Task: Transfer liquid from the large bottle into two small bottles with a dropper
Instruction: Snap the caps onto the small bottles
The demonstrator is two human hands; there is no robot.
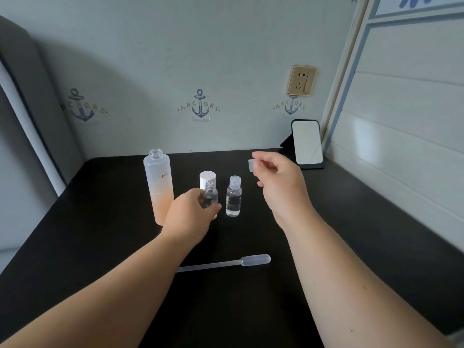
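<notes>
A tall frosted bottle point(158, 187), uncapped and about a third full of orange liquid, stands at the left on the black table point(100, 247). My left hand point(190, 217) grips a small clear bottle point(210, 195) with an open threaded neck. A second small clear bottle point(234, 197) stands just right of it with its cap on. My right hand point(278, 182) is raised above the table and pinches a small clear cap point(251, 166). A white cap point(208, 179) stands behind the held bottle. The plastic dropper point(226, 263) lies flat near me.
A small mirror on a black stand point(307, 144) sits at the table's back right corner. A wall with a gold socket point(301, 80) runs behind, white panelling on the right, a grey padded surface point(22, 121) on the left.
</notes>
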